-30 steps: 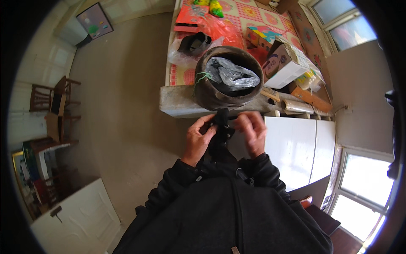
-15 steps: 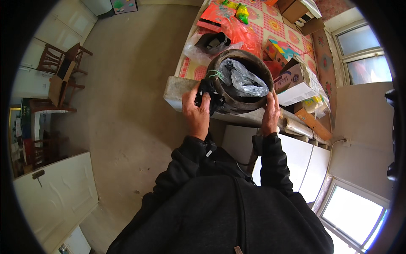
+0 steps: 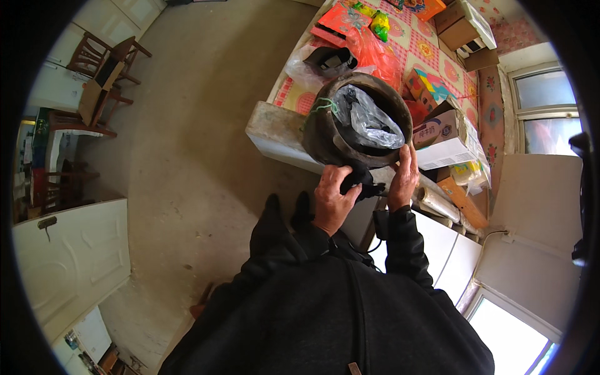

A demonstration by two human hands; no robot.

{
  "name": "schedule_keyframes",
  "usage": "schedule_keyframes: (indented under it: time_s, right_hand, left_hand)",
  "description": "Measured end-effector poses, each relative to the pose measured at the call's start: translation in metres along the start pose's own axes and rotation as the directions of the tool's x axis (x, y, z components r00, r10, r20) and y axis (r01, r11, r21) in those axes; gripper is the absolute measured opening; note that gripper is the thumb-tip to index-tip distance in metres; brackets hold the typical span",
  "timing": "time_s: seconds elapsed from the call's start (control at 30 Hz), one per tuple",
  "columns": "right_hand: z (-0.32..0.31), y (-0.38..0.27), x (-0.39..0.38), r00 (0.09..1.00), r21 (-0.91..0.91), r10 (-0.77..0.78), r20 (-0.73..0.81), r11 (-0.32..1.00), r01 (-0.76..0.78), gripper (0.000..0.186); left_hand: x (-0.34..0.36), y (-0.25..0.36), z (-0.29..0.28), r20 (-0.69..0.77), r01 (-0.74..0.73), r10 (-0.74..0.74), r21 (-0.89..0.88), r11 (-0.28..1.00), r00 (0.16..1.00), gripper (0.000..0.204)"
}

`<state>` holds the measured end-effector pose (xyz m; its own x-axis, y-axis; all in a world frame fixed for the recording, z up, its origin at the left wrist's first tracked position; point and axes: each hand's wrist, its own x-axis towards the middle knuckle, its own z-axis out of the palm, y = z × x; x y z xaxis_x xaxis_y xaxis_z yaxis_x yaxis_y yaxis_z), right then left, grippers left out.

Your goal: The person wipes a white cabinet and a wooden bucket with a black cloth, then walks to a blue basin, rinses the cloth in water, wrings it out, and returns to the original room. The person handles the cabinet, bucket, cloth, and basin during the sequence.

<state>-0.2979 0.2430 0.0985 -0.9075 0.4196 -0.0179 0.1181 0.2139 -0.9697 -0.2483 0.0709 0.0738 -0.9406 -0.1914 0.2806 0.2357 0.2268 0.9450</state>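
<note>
A dark round earthen pot (image 3: 324, 140) stands on the near edge of the counter, with crumpled clear plastic (image 3: 372, 125) inside and a green string (image 3: 328, 107) tied at its rim. My left hand (image 3: 333, 200) is closed on a bunched black cloth (image 3: 365, 187), just below the front of the pot. My right hand (image 3: 403, 178) holds the right side of the pot, fingertips at its rim.
The counter's pale ledge (image 3: 267, 128) borders a patterned tablecloth (image 3: 419, 44) bearing red bags (image 3: 369, 50), a black pouch (image 3: 331, 57) and boxes (image 3: 440, 140). A white cabinet (image 3: 430, 244) is below at right. Wooden chairs (image 3: 84, 53) line the left wall; a white door (image 3: 72, 262) is lower left.
My right hand went from the cloth to the pot's side. My left hand with the cloth went up to the pot's left side, then down and right under its front. The view has shifted.
</note>
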Motion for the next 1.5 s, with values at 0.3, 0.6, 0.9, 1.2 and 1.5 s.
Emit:
schedule_keyframes:
  time_s: [0.3,0.6,0.9,1.2,1.5]
  right_hand:
    - [0.000,0.003,0.000,1.000,0.054,0.006,-0.019,0.999,-0.005,0.068]
    - [0.003,0.011,0.003,0.998,0.028,-0.016,-0.058,0.999,0.018,0.069]
    - [-0.006,0.028,0.009,0.993,-0.087,-0.118,-0.027,0.989,0.115,0.062]
    - [-0.008,0.036,0.012,0.987,-0.137,-0.158,-0.021,0.979,0.154,0.061]
    - [-0.021,0.044,0.018,0.986,-0.304,-0.142,0.085,0.939,0.161,0.043]
  left_hand:
    - [0.035,-0.026,-0.027,-0.256,0.266,-0.285,-0.109,0.958,0.924,0.035]
    - [0.028,-0.061,-0.013,-0.213,0.277,-0.283,-0.056,0.959,0.935,0.036]
    - [-0.019,-0.048,0.017,-0.026,0.423,-0.440,-0.225,0.878,0.898,0.030]
    - [0.025,-0.049,-0.005,-0.224,0.376,-0.397,-0.132,0.917,0.890,0.030]
    - [-0.001,-0.004,0.023,0.613,0.782,-0.619,-0.624,0.001,0.490,0.018]
